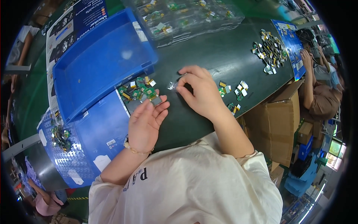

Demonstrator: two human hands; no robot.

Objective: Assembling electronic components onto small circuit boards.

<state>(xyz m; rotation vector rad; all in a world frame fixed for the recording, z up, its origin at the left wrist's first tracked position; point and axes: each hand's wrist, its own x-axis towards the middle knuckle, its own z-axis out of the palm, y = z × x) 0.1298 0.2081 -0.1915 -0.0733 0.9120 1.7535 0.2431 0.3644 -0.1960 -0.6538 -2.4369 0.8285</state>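
Note:
My left hand, palm up, holds a small green circuit board with a grey screen-like part between thumb and fingers. To the right of it, my right hand has thumb and forefinger pinched together over the dark tabletop. At those fingertips is a small shiny piece of clear film. A loose heap of similar circuit boards lies just beyond my left fingers. Right of my right hand are a few more boards, some with white or silvery faces.
An open blue bin stands at the left. Stacked clear plastic trays with boards lie at the back. A large board pile sits far right, near a cardboard box. A clear blister sheet lies left. Other people sit nearby.

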